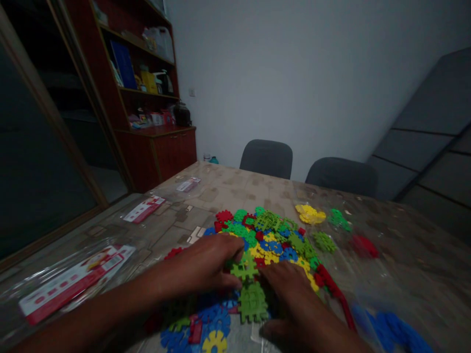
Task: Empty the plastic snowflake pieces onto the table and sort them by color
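Blue toothed pieces (211, 323) and one yellow wheel piece (214, 341) lie closest, at the table's near edge, partly under both forearms. Just past them sits a big green square piece (253, 303), flat on the table (405, 274), with a small green piece (245, 269) touching its far edge.

Beyond that spreads a mixed heap (272, 240) of red, yellow, blue and green pieces, and it crowds right up against both hands. To the right of the heap lie separate little lots: a yellow pile (310, 214), a green pile (339, 219), a red pile (364, 246), and a blue pile (393, 328) at the near right. A red strip (333, 289) runs along the right hand's outer side. Clear packets with red-and-white cards (73, 279) lie to the left. Two grey chairs (267, 158) stand at the far side, a wooden cabinet (154, 147) beyond.

The left hand (206, 267) is curled, its thumb and fingertips closed on the small green piece. The right hand (294, 299) lies palm down beside the big green square piece, touching it; in this dim light I cannot tell whether it grips anything. The hands sit close together, the green pieces between them.
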A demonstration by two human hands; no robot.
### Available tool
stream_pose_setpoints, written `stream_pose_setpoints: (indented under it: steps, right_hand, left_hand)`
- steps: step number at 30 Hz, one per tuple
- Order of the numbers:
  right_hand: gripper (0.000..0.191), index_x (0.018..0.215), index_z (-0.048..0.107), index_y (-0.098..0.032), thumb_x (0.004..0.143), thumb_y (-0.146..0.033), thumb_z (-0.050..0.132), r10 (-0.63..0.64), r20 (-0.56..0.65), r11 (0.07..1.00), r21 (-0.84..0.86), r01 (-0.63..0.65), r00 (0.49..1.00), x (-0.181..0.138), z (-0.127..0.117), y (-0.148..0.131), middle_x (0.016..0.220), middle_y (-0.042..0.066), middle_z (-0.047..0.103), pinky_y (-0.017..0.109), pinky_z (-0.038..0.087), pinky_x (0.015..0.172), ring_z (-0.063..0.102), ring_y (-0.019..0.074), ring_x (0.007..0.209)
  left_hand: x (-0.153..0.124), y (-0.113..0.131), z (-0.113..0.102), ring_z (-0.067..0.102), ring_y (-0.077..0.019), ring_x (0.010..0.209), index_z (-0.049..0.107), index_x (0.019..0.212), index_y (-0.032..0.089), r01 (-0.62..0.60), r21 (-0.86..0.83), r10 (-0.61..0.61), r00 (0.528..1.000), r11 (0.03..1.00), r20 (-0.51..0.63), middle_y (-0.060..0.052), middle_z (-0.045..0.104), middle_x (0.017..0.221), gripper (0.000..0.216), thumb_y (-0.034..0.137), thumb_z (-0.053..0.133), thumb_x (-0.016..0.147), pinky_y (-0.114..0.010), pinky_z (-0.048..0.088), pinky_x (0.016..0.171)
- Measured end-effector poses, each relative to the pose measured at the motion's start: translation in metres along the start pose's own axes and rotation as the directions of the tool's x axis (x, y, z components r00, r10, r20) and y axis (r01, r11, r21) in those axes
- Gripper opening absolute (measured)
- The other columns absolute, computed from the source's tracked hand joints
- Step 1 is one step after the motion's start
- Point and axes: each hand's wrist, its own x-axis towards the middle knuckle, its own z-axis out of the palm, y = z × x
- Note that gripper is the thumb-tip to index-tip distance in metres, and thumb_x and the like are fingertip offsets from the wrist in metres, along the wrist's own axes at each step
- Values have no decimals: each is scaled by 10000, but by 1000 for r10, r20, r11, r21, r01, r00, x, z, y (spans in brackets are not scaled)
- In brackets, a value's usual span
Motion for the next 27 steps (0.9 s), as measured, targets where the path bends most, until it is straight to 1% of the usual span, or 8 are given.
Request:
stream_pose_setpoints:
  steps: [3,5,9,13,15,18,22,27]
  right_hand:
    - [566,1202,663,-250,664,-99,755,5,-83,1000,-5,-6,997,-6,-14,19,1300,91,652,531,388,1041,535,354,1211]
    - [559,1196,669,-237,666,-80,751,15,-129,999,-32,-19,991,-8,-19,27,1280,104,667,553,394,1034,548,366,1197]
    - [541,1209,662,-231,690,-119,762,41,-88,999,-25,-44,995,-9,-18,20,1309,110,646,551,409,1035,545,362,1203]
    - [605,1288,624,-217,706,-215,787,33,-10,999,30,-32,999,-9,-10,-2,1363,112,607,542,362,1094,511,352,1252]
    - [703,1366,575,-198,709,-298,805,28,12,999,33,-28,1000,-6,-4,-7,1439,136,549,552,305,1135,459,369,1316]
    - [780,1416,531,-182,716,-383,810,26,25,1000,-3,-26,999,0,9,-10,1499,165,489,577,244,1160,386,399,1380]
    - [698,1335,591,-178,707,-375,821,15,41,998,-59,-12,999,7,22,-12,1414,169,563,576,280,1135,454,388,1313]
    - [619,1246,637,-106,707,-357,809,22,68,995,-103,-15,997,12,19,-15,1314,199,606,542,340,1099,496,386,1249]
  left_hand:
    - [-2,14,15,575,-204,835,545,856,211,-68,-7,68,996,998,62,-6,637,926,330,309,843,753,-287,381,662]
    - [-2,20,27,583,-209,846,560,883,212,-97,3,96,990,995,106,-11,647,955,362,294,874,723,-295,389,677]
    - [1,23,41,595,-254,952,575,988,206,-132,44,124,981,990,147,-54,655,1069,424,304,885,716,-340,415,785]
    - [1,13,27,601,-255,929,584,999,213,-56,56,47,986,997,159,-45,661,1037,446,348,887,700,-311,412,739]
    - [1,5,15,608,-249,892,594,960,213,9,81,-23,984,997,174,-38,665,989,369,348,853,735,-295,402,694]
    - [3,-8,1,631,-243,885,594,963,207,60,117,-77,986,991,150,-47,680,986,231,291,754,818,-292,403,698]
    - [8,-14,1,643,-240,857,594,935,207,61,151,-84,985,987,149,-46,694,968,176,255,715,818,-288,386,664]
    - [8,-11,4,638,-234,844,594,936,215,30,127,-53,982,992,179,-35,691,959,176,290,709,825,-281,376,647]
